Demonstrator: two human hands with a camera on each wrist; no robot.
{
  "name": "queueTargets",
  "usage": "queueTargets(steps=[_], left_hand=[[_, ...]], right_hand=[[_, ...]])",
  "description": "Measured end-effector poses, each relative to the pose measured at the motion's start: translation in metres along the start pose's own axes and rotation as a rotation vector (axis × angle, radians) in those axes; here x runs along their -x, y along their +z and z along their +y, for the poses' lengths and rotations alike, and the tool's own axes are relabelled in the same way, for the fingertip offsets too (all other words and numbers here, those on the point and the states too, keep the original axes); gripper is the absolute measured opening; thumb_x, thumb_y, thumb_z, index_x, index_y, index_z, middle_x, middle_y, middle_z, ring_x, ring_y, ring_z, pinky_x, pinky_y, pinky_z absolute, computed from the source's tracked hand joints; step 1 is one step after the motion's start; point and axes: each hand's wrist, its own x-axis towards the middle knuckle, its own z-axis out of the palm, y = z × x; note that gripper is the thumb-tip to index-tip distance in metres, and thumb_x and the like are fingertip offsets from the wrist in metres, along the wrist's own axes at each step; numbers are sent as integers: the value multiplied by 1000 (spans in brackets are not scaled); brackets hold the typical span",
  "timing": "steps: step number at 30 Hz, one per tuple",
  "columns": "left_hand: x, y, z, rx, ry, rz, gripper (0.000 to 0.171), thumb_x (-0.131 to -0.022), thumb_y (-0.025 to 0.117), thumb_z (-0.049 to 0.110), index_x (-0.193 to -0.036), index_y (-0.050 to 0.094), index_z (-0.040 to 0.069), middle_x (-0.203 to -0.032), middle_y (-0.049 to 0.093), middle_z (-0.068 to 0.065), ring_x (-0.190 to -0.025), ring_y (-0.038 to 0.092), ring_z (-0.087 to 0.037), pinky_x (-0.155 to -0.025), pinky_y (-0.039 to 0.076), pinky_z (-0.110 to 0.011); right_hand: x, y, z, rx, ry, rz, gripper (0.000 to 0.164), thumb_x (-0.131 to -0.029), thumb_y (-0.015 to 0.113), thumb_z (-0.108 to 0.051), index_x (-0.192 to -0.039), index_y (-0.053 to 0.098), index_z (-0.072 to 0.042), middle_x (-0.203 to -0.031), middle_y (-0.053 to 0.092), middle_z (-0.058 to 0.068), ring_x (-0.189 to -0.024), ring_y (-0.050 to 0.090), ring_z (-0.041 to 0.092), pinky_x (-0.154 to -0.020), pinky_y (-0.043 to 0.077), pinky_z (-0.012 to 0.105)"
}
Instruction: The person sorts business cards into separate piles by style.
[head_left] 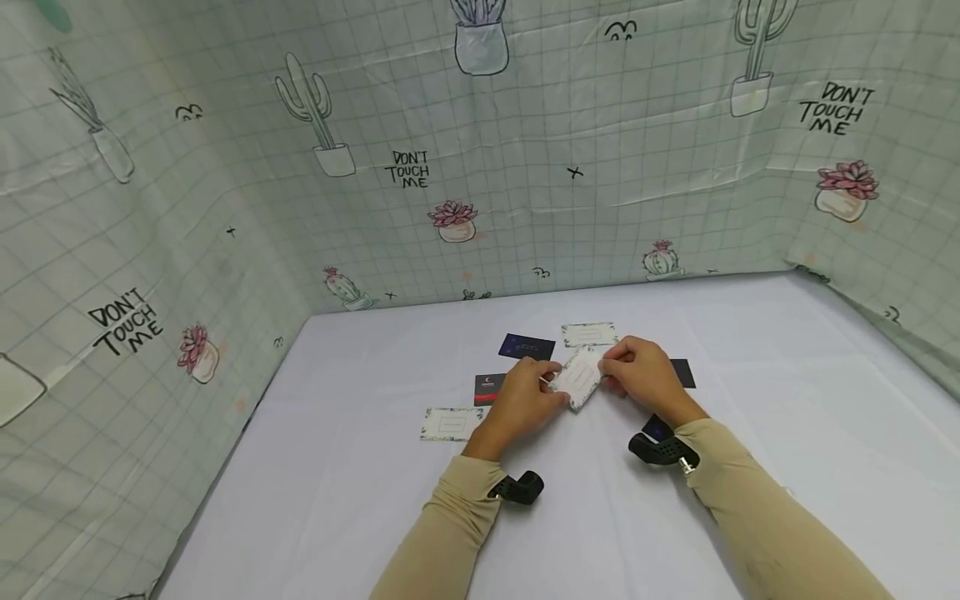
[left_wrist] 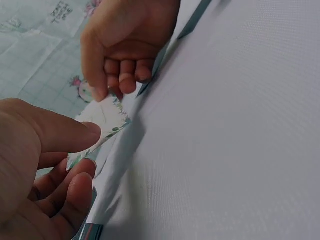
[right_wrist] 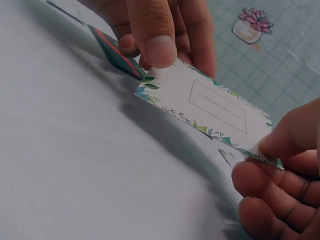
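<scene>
A white business card (head_left: 579, 379) with a leafy green border and a small printed frame is held just above the white table, tilted. My left hand (head_left: 521, 400) pinches its left end between thumb and fingers. At the opposite end, my right hand (head_left: 648, 379) pinches the card too. In the right wrist view the card's printed face (right_wrist: 210, 107) shows clearly, with the right thumb on its near corner. From the left wrist, the card (left_wrist: 107, 117) appears edge-on between both hands.
Around the hands lie a white leafy card (head_left: 589, 334), a dark blue card (head_left: 527, 347), a black card with a red stripe (head_left: 487, 389), another white card (head_left: 450, 423), a black card (head_left: 684, 372) and a dark card (head_left: 657, 428) by the right wrist. Patterned cloth (head_left: 525, 225) hangs behind.
</scene>
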Motion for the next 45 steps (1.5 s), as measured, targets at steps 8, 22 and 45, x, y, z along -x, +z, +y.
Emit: queueTargets(steps=[8, 22, 45], left_hand=[[0, 2, -1, 100, -3, 90, 39, -84, 76, 1, -122, 70, 2, -97, 59, -4, -82, 61, -8, -72, 49, -18], [-1, 2, -2, 321, -64, 272, 35, -86, 70, -4, -120, 69, 3, -100, 66, -4, -85, 61, -8, -76, 50, -23], [2, 3, -6, 443, -112, 412, 26, -88, 72, 1, -114, 71, -1, -100, 70, -5, -89, 66, -13, -78, 53, -24]], right_hand=[[1, -1, 1, 3, 3, 31, 12, -92, 67, -11, -92, 63, 1, -73, 69, 9, -54, 61, 23, -50, 51, 33], [4, 0, -5, -90, 46, 10, 12, -94, 62, -9, -90, 59, 2, -80, 70, 13, -62, 62, 23, -55, 53, 33], [11, 5, -6, -113, -44, -51, 49, -94, 64, -10, -140, 53, -2, -84, 72, 13, -65, 63, 21, -60, 52, 31]])
